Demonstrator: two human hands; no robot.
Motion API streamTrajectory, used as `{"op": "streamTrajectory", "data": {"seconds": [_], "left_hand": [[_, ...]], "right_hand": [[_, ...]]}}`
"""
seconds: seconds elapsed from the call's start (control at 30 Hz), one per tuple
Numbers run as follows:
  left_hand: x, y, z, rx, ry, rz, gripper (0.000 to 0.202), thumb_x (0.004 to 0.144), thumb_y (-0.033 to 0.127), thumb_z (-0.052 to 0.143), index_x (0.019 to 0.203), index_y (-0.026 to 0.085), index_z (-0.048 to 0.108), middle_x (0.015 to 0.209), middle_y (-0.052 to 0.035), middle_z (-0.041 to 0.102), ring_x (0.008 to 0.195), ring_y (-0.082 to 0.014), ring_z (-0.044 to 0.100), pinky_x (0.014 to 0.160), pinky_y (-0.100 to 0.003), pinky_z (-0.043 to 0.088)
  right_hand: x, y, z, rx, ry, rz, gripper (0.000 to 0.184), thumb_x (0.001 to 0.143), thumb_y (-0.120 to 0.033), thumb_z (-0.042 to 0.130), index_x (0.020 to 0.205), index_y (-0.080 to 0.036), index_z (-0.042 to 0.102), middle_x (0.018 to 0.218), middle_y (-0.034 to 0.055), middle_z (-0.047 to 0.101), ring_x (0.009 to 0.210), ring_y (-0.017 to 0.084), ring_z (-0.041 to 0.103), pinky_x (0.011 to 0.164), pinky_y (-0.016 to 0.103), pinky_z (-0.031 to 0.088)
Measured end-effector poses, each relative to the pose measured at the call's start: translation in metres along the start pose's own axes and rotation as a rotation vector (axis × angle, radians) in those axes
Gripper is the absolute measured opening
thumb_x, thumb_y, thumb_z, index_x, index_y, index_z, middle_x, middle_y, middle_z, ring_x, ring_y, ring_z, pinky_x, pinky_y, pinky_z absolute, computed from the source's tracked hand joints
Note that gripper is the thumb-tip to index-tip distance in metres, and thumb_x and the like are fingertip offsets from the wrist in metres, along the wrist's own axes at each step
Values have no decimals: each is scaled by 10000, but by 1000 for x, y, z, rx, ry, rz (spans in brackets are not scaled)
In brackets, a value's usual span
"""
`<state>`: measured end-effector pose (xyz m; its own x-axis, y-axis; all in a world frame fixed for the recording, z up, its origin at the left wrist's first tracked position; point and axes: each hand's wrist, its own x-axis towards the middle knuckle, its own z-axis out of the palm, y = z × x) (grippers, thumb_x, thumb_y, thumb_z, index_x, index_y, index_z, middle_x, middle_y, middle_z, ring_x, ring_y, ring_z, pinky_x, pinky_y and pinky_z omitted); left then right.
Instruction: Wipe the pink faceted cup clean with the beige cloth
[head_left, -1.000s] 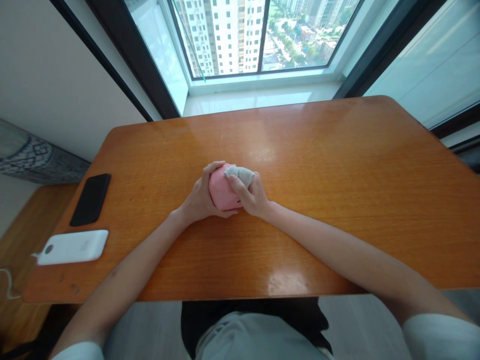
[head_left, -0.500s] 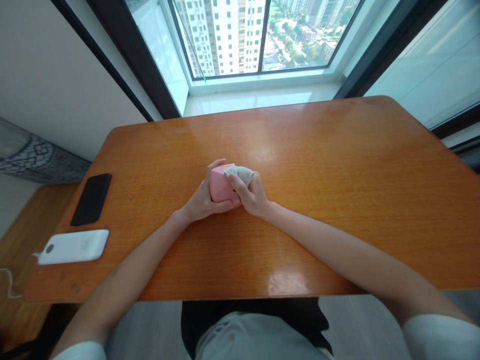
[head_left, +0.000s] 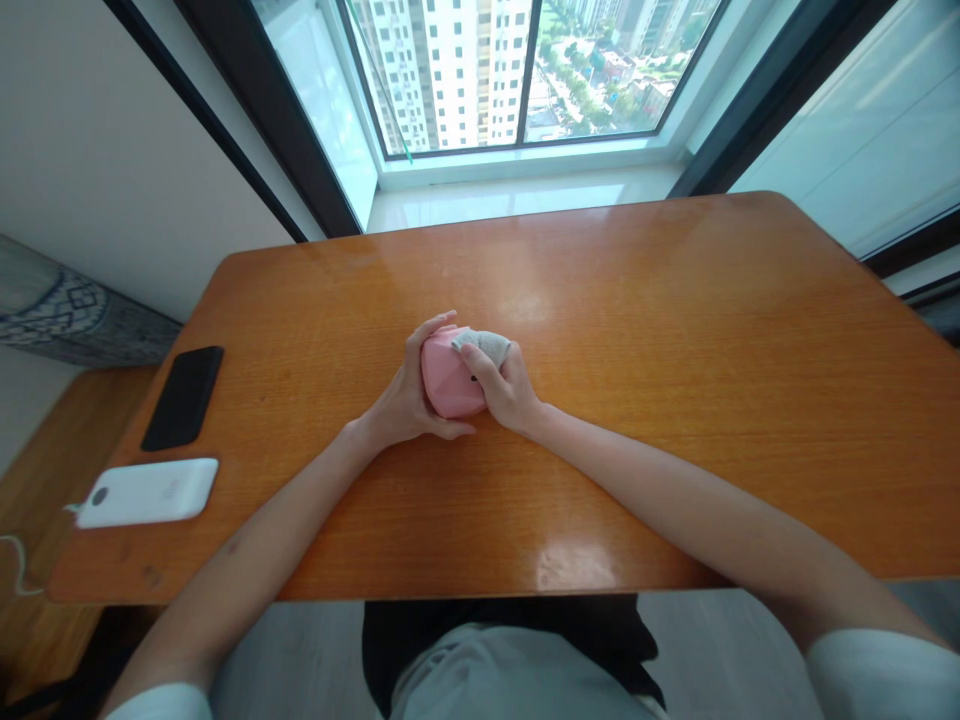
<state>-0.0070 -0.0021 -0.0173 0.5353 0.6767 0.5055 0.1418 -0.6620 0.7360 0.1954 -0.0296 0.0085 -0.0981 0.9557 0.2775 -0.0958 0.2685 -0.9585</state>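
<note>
A pink faceted object (head_left: pixel 448 388) with a small dark spot is between my hands, over the middle of the table (head_left: pixel 675 330). My left hand (head_left: pixel 409 395) wraps its left side, fingers behind and thumb stretched along the near side. A folded light grey cloth (head_left: pixel 491 346) is pinched in my right hand (head_left: pixel 510 390), which presses it against the upper right of the pink object. My right hand hides the right part of that object, so its exact kind does not show.
At the table's left lie a black phone (head_left: pixel 182 398) and a white oblong device (head_left: pixel 150 493) with a cable at its left end. A window (head_left: pixel 517 80) stands beyond the far edge. A wooden bench (head_left: pixel 67 450) is at the left.
My left thumb has loosened outward and the fingers have spread a little round the pink object, which is turned slightly and shows more of its near face. The cloth shifted slightly right.
</note>
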Motion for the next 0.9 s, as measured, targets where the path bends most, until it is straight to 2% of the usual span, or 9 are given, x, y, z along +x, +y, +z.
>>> {"op": "streamTrajectory", "data": {"seconds": [0.13, 0.23, 0.33, 0.5, 0.6, 0.7, 0.8, 0.9], "left_hand": [[-1, -2, 2, 36, 6, 34, 1593, 579, 627, 1136, 1807, 457, 135, 1840, -180, 367, 1621, -458, 554, 1310, -712, 527], [-2, -3, 5, 111, 10, 84, 1567, 644, 552, 1134, 1812, 441, 95, 1857, -208, 336, 1650, -444, 532, 1330, -718, 509], [0, -3, 8, 184, 38, 168, 1492, 698, 505, 1121, 1810, 401, 131, 1849, -236, 334, 1696, -446, 468, 1342, -724, 493], [3, -4, 0, 304, 47, 230, 1467, 705, 582, 1104, 1811, 393, 159, 1834, -233, 364, 1715, -449, 440, 1326, -711, 516], [2, -5, -9, 414, 22, 210, 1459, 711, 652, 1076, 1826, 387, 174, 1794, -214, 448, 1646, -450, 529, 1315, -690, 533], [1, -3, -14, 460, 22, 122, 1398, 705, 695, 1059, 1811, 356, 274, 1696, -185, 573, 1527, -446, 632, 1278, -672, 568], [0, 0, -12, 398, 30, 59, 1348, 683, 749, 1042, 1768, 306, 375, 1632, -161, 630, 1439, -448, 674, 1244, -670, 584], [0, 4, -8, 283, 45, -2, 1389, 634, 778, 1042, 1752, 270, 394, 1626, -156, 629, 1438, -462, 666, 1257, -687, 556]], "right_hand": [[0, -1, 0, -7, -4, 10, 631, 1016, -790, 643, 725, -236, 557, 683, -32, 460, 647, 126, 416, 591, 302, 352], [1, -2, 0, -1, 5, 13, 627, 1019, -789, 635, 734, -234, 567, 698, -25, 470, 663, 133, 428, 604, 304, 369], [1, -2, 0, 12, 11, -1, 615, 1027, -763, 642, 724, -236, 552, 698, -28, 465, 659, 129, 428, 606, 304, 363], [3, -1, 0, 29, 8, -3, 616, 1021, -759, 643, 708, -241, 528, 676, -41, 446, 642, 120, 404, 599, 296, 355], [4, -1, 0, 28, 25, 13, 626, 1016, -764, 643, 696, -239, 525, 669, -36, 470, 638, 120, 417, 597, 296, 359], [4, 0, 0, 27, 38, 24, 621, 1010, -770, 646, 712, -233, 552, 680, -30, 487, 648, 126, 434, 603, 297, 372], [4, -1, 0, 31, 32, 34, 607, 1013, -763, 647, 732, -229, 584, 695, -23, 507, 663, 134, 452, 615, 298, 393], [3, 0, -1, 40, 22, 12, 547, 1026, -719, 663, 805, -219, 666, 735, -16, 567, 688, 142, 494, 648, 302, 432]]}}
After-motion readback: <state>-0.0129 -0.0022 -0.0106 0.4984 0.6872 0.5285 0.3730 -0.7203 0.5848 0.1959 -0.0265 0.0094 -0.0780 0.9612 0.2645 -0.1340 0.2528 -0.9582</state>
